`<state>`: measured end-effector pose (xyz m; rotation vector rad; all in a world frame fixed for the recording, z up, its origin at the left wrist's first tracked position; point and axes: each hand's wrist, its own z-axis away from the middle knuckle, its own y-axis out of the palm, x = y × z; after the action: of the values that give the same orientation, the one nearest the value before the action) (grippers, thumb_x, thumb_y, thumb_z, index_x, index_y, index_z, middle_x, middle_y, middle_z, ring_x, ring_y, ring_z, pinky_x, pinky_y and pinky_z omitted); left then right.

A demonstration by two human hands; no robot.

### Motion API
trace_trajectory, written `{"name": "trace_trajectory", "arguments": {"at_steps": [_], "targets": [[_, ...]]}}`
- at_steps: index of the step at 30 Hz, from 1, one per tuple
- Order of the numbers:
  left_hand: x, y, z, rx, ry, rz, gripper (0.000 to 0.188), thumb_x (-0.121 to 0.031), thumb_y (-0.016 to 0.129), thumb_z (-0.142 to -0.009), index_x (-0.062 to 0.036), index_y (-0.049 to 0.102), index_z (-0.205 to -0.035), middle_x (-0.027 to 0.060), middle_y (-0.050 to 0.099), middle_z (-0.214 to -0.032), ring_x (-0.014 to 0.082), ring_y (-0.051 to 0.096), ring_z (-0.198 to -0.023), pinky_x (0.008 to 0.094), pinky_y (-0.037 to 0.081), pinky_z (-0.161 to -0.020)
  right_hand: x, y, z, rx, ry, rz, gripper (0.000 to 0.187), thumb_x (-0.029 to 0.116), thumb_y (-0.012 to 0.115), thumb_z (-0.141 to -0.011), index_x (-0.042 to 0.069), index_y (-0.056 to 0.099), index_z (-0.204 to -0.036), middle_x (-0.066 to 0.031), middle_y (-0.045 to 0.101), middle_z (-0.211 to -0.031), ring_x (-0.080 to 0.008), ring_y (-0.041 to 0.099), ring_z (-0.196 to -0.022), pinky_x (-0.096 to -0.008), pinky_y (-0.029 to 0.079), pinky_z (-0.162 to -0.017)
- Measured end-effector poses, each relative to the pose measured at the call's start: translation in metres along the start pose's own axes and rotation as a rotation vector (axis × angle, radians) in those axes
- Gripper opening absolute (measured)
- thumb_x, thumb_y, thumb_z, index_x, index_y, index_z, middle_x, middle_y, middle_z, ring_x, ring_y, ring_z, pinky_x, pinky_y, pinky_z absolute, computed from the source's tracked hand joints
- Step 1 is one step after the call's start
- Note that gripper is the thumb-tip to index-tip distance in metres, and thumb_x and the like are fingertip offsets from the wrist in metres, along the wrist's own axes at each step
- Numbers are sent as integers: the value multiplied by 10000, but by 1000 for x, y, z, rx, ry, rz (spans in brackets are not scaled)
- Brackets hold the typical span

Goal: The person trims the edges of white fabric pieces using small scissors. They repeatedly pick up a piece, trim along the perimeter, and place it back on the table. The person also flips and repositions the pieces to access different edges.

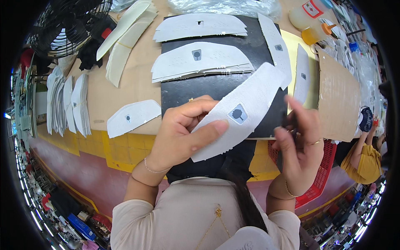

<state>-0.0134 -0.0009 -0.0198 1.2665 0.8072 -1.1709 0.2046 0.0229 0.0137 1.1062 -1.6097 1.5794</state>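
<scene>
My left hand point(183, 133) grips a curved white fabric panel point(254, 98) at its lower left end, thumb on top and fingers beneath. The panel tilts up to the right above the black work mat point(183, 98) and bears a small blue-grey patch point(238, 113) with a dark tree shape. To the right of the panel, my right hand point(302, 146) is raised, its fingers curled and slightly blurred. Something small and dark shows between its thumb and fingers, too unclear to name. A similar white panel point(135, 116) lies alone left of my left hand.
Stacks of white panels point(202, 60) lie on the mat, more point(79, 104) at the left. A black fan point(66, 27) stands far left. Bottles point(310, 14) and a cardboard sheet point(339, 96) are at the right, a red basket point(316, 179) below. A person in yellow point(364, 162) is far right.
</scene>
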Motion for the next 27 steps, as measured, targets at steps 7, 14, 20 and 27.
{"name": "trace_trajectory", "arguments": {"at_steps": [7,14,20,27], "targets": [[1,5,5,-53,74,6,268,-90,673,-935,18,646,-1178,40,625,-1096,80,586,-960,220,465,-829,8,11,6,117,-143,102,436,-112,683,-759,72,734,-1150,-20,492,-807,-108,477,-676,-239,374,-594],[-2,5,10,-67,9,-20,285,-114,693,-929,-14,653,-1193,25,683,-1041,65,616,-884,211,494,-773,2,14,6,117,-251,217,466,-77,734,-750,114,735,-1174,-15,488,-795,-118,487,-652,-246,380,-561],[-5,8,5,-71,2,84,312,-80,712,-906,-16,638,-1203,44,695,-1034,66,631,-906,209,505,-719,-1,13,4,107,-399,338,428,-70,734,-758,120,747,-1142,-20,481,-786,-131,483,-631,-260,384,-538],[-4,14,-2,-57,-52,18,567,3,708,-878,-66,451,-1379,79,692,-1014,61,638,-818,189,497,-607,-16,8,-2,264,-166,-178,351,-53,694,-787,46,734,-1121,-51,516,-817,-131,534,-629,-253,437,-530]]}}
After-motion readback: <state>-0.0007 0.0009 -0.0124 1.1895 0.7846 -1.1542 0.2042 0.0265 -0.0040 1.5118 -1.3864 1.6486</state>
